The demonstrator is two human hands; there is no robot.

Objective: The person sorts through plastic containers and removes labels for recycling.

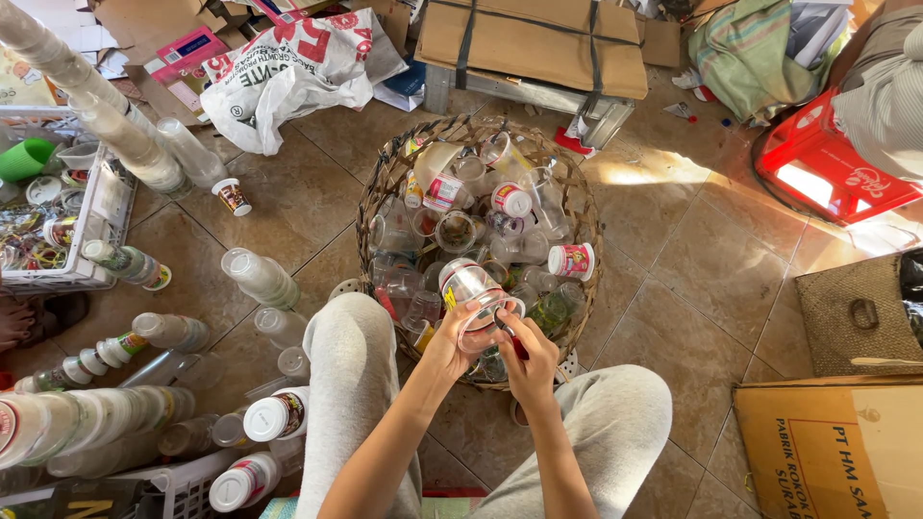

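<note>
White crate: far left edge, holding small lids and oddments, a green cup just beyond its top corner.
Cup stacks: long clear stacks slant across the upper left; more lie on the tiles lower left, some with printed labels (too blurred to tell the pictures).
Lone small cup: upright on the tile, apart from the stacks, between them and the basket.
White sack: crumpled on the floor, top, left of centre.
Knees: grey trousers, one on each side of the basket's near rim.
Basket: round woven one, centre, heaped with clear and labelled plastic cups.
Left hand: raised over the basket's near edge, fingers wrapped round the side of the clear cup, gripping it.
Clear cup: tilted on its side, above and just beyond the left hand, its mouth turned toward the right hand (a yellow scrap shows on its wall).
Right hand: just right of the cup's mouth, fingers pinched on a small red tool at the rim; what kind of tool, I cannot tell.
Red crate: upper right, sunlit.
Cardboard box: lower right corner.
</note>
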